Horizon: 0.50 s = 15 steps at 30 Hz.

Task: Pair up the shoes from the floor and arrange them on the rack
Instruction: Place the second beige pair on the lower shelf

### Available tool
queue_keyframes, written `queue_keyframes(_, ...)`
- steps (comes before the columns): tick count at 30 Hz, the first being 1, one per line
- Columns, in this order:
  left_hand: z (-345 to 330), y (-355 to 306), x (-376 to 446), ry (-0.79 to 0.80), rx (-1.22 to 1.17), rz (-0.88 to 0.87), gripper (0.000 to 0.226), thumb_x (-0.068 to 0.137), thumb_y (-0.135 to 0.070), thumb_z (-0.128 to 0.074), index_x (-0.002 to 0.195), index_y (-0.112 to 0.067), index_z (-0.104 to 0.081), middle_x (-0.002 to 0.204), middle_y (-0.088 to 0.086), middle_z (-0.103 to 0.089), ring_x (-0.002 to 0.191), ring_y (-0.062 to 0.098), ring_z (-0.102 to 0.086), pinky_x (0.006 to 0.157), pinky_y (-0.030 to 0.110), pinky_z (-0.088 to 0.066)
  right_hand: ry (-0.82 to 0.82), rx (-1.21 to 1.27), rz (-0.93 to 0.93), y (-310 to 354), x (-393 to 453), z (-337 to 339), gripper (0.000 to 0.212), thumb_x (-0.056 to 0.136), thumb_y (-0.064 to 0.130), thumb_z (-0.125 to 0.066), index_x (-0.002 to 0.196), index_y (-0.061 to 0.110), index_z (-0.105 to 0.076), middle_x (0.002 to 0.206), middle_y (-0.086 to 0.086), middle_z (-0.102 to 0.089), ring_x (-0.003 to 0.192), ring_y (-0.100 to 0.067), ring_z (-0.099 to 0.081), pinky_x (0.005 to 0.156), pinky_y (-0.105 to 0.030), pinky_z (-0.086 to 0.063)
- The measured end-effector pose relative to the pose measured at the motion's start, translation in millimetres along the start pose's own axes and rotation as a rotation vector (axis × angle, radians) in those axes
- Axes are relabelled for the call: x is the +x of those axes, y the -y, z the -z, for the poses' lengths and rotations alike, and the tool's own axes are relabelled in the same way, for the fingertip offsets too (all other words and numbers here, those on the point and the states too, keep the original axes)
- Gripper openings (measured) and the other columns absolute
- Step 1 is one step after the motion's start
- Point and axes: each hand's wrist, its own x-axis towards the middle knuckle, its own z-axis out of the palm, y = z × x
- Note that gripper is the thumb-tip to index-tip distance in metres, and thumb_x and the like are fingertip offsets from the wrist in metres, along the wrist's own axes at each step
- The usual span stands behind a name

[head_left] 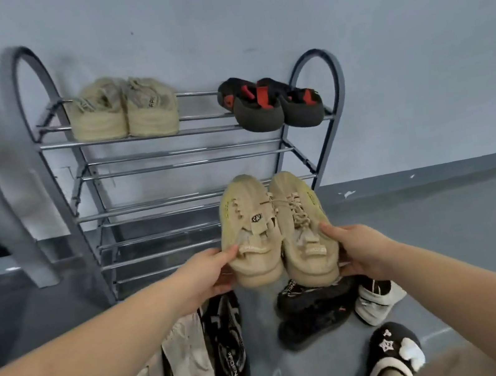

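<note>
Your rack (46, 146) stands against the wall beyond the grip, its rails running left to right. On its top shelf, up and left of the grip, you see a beige pair of sneakers (124, 113) side by side, heels toward you. Up and right of the grip on the same shelf sits a dark pair with red straps (272, 103). The grey floor (442, 221) spreads below. Under your grip and to its left lie two pale shoes (190, 368) and a black patterned shoe (228, 345). Directly below are black shoes (312, 308), stacked; right of them a white shoe (375, 301) and a black slipper with a star (389, 351).
</note>
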Motion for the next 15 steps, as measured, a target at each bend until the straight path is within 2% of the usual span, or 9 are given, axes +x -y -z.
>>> queue_keyframes(2,17,-16,-8,-0.005,0.018,0.019,0.019,0.094,-0.032,-0.053,0.096,-0.016,-0.060,0.087,0.004,-0.064,0.082,0.018,-0.058,0.083,0.031,-0.047,0.032,0.020,0.029,7,2,-8,0.037,0.095,0.039,-0.052,0.107,0.006,-0.066,0.096,-0.014,-0.069,0.078,-0.026,-0.064,0.064,-0.036,-0.056)
queue_keyframes(4,32,-30,-14,-0.020,0.039,0.040,0.018,0.095,-0.031,-0.051,0.095,-0.014,-0.059,0.085,0.005,-0.065,0.080,0.019,-0.060,0.082,0.030,-0.048,0.058,0.053,0.041,10,11,-20,0.038,0.094,0.039,-0.053,0.105,0.006,-0.066,0.099,-0.017,-0.069,0.084,-0.030,-0.063,0.076,-0.043,-0.055)
queue_keyframes(5,38,-36,-15,-0.028,0.052,0.051,0.018,0.095,-0.030,-0.051,0.094,-0.014,-0.059,0.083,0.005,-0.064,0.077,0.018,-0.060,0.079,0.029,-0.050,0.067,0.068,0.045,12,16,-28,0.036,0.094,0.039,-0.054,0.102,0.006,-0.067,0.095,-0.016,-0.069,0.083,-0.030,-0.062,0.077,-0.043,-0.054)
queue_keyframes(7,52,-46,-15,-0.055,0.078,0.072,0.020,0.096,-0.030,-0.049,0.091,-0.013,-0.059,0.078,0.006,-0.061,0.071,0.017,-0.056,0.070,0.027,-0.048,0.084,0.089,0.057,23,27,-46,0.031,0.094,0.035,-0.054,0.095,0.007,-0.067,0.086,-0.013,-0.068,0.075,-0.027,-0.061,0.068,-0.037,-0.054)
queue_keyframes(9,66,-54,-11,-0.103,0.093,0.095,0.023,0.096,-0.031,-0.048,0.089,-0.011,-0.058,0.078,0.006,-0.059,0.070,0.017,-0.055,0.066,0.026,-0.046,0.090,0.106,0.072,35,40,-63,0.030,0.094,0.034,-0.055,0.096,0.006,-0.067,0.084,-0.012,-0.067,0.072,-0.025,-0.059,0.063,-0.033,-0.053)
queue_keyframes(13,93,-66,3,-0.190,0.039,0.072,0.022,0.095,-0.031,-0.049,0.095,-0.013,-0.061,0.082,0.004,-0.064,0.075,0.016,-0.059,0.067,0.026,-0.049,0.120,0.101,0.084,52,67,-92,0.031,0.093,0.036,-0.056,0.094,0.007,-0.068,0.087,-0.013,-0.069,0.072,-0.026,-0.062,0.069,-0.039,-0.055)
queue_keyframes(15,104,-69,7,-0.204,-0.011,0.077,0.021,0.094,-0.031,-0.051,0.093,-0.013,-0.062,0.078,0.003,-0.066,0.073,0.016,-0.061,0.063,0.029,-0.055,0.122,0.096,0.089,59,80,-105,0.034,0.091,0.037,-0.058,0.096,0.006,-0.069,0.092,-0.015,-0.071,0.076,-0.028,-0.064,0.074,-0.043,-0.055)
